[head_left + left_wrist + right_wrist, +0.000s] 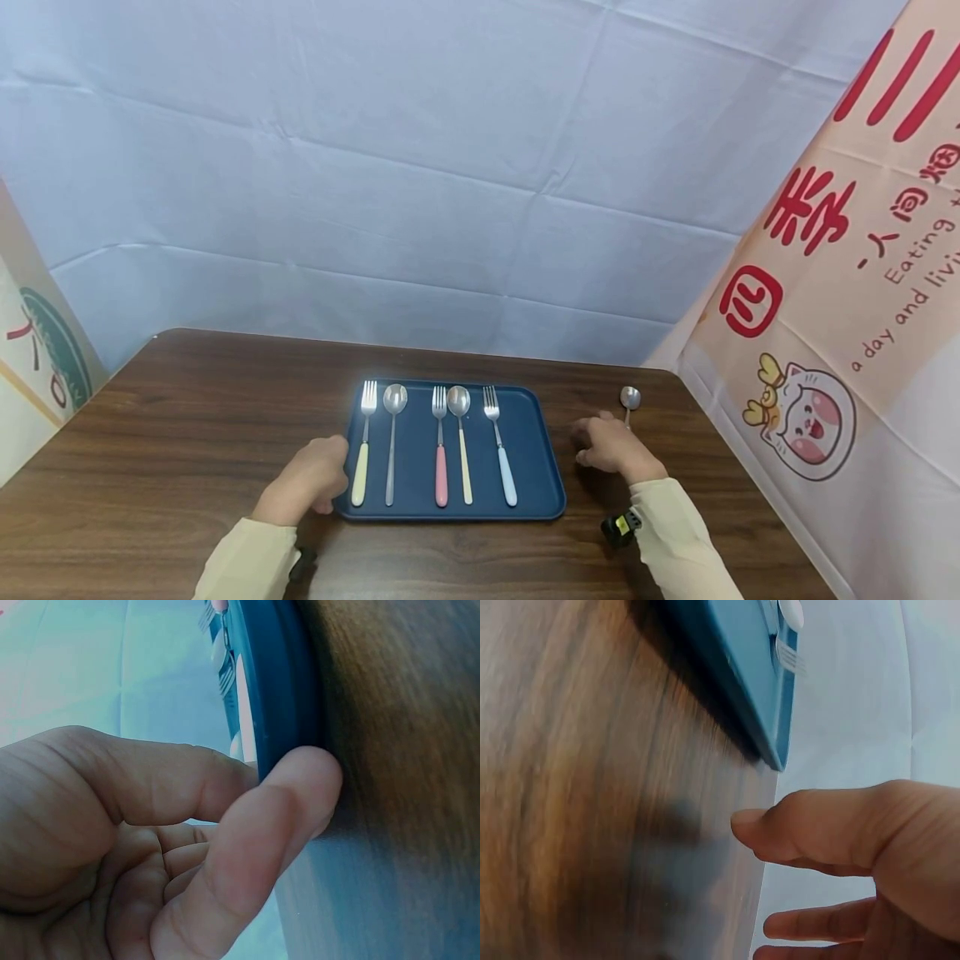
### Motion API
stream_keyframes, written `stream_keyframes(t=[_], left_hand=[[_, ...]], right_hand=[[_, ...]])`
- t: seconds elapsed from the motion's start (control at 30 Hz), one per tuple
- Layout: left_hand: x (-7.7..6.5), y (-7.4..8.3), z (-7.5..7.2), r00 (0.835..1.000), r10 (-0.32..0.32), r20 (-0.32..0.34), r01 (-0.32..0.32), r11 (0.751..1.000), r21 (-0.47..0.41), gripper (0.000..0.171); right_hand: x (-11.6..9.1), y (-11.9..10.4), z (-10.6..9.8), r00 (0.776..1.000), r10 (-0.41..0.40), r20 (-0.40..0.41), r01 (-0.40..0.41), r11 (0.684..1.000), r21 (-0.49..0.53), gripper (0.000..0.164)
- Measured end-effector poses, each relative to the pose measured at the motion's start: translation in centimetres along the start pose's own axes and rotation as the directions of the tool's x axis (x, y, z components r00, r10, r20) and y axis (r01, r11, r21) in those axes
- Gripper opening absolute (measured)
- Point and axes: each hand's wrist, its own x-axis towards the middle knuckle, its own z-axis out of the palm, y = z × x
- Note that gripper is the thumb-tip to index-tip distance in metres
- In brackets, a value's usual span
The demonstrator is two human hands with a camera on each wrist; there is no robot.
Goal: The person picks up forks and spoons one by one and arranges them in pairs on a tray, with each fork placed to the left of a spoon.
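A dark blue rectangular tray (540,475) lies on the wooden table. My left hand (311,477) pinches its left edge; the left wrist view shows the thumb at the rim and fingertips (304,784) against the outer side. Across the tray lie a yellow-handled fork (361,475), an all-metal spoon (391,450), a pink-handled fork (441,475), a cream-handled spoon (465,467) and a light-blue-handled fork (507,477). To the tray's right, apart from it, my right hand (618,450) hovers with loosely extended fingers, holding nothing visible. Just beyond it lies another spoon (630,397), its handle partly hidden by that hand.
The brown table (187,417) extends around the tray. A pale cloth backdrop (375,208) hangs behind its far edge. On the right, a printed banner (862,333) runs down along the table's side; part of another print (52,358) shows at far left.
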Motion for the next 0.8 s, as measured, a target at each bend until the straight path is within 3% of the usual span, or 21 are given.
stream_keyframes(t=[0.57, 0.8], left_hand=[[-0.1, 0.2, -0.1, 1.000, 0.000, 0.001, 0.000, 1.000, 0.012, 0.028], [0.0, 0.1, -0.1, 1.000, -0.004, 0.010, 0.004, 1.000, 0.006, 0.028]], right_hand=[[0.1, 3.0, 0.0, 0.992, 0.119, -0.040, -0.118, 0.993, 0.019, 0.041], [0.2, 3.9, 0.1, 0.986, 0.164, -0.020, -0.161, 0.980, 0.119, 0.039]])
